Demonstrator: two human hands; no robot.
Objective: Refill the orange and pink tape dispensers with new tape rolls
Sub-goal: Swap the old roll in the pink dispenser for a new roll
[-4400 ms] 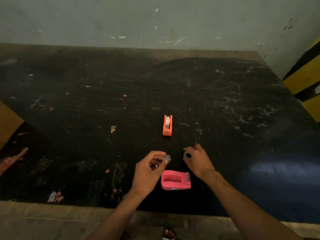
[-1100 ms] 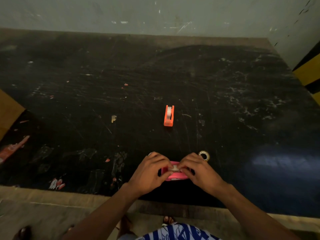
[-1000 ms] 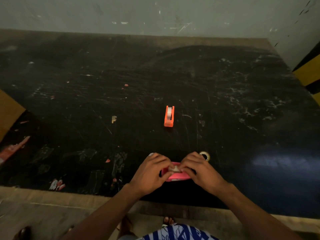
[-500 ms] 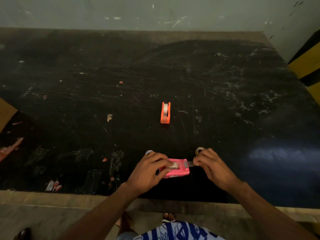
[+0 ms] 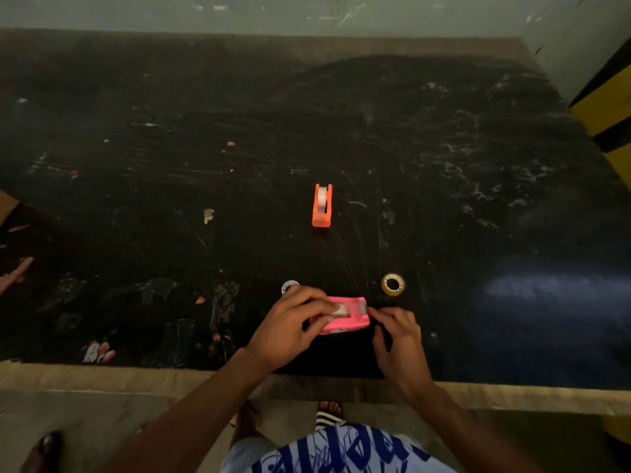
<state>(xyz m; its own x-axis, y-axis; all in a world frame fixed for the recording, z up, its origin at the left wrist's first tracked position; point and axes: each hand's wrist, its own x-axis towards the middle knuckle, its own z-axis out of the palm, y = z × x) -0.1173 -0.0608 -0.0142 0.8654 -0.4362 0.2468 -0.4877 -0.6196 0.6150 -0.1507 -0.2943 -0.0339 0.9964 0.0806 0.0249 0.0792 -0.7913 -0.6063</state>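
The pink tape dispenser (image 5: pixel 351 319) lies near the table's front edge with a white tape roll (image 5: pixel 339 309) seated in it. My left hand (image 5: pixel 290 326) grips its left end, fingertips pressing on the roll. My right hand (image 5: pixel 397 332) pinches at the dispenser's right end, by the cutter; whether it holds a tape end is too small to tell. The orange tape dispenser (image 5: pixel 321 205) stands farther back at the table's middle, a white roll in it. A yellowish, nearly used-up roll (image 5: pixel 393 284) lies flat just beyond my right hand.
A small white round core (image 5: pixel 289 287) lies behind my left hand. The black table (image 5: pixel 478 199) is scratched and littered with scraps of tape and paper. A grey wall runs along the back, and a yellow-and-black striped post (image 5: pixel 611 110) stands at right.
My right hand moved from on top of the dispenser to its right end, uncovering the roll seated in it. Earlier both hands held small parts above the empty pink dispenser.
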